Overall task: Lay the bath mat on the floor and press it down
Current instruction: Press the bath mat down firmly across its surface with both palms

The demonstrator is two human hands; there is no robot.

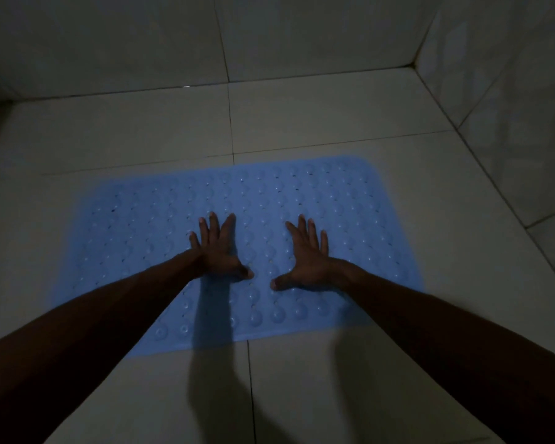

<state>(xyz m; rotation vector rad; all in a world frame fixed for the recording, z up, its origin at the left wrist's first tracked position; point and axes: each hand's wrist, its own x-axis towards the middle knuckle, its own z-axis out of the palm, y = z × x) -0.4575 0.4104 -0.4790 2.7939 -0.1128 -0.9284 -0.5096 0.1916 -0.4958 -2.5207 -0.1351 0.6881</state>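
Observation:
A light blue rubber bath mat (334,200) with rows of round bumps and small holes lies spread flat on the tiled floor, in the middle of the view. My left hand (217,251) rests palm down on the mat's centre, fingers spread and pointing away from me. My right hand (306,257) lies flat on the mat a little to the right, fingers also spread. The two thumbs point toward each other with a small gap between them. Neither hand holds anything. My forearms hide parts of the mat's near edge.
Pale floor tiles (125,136) with dark grout lines surround the mat. A tiled wall (109,36) rises at the back and another tiled wall (510,107) on the right, meeting in a corner at the upper right. The light is dim.

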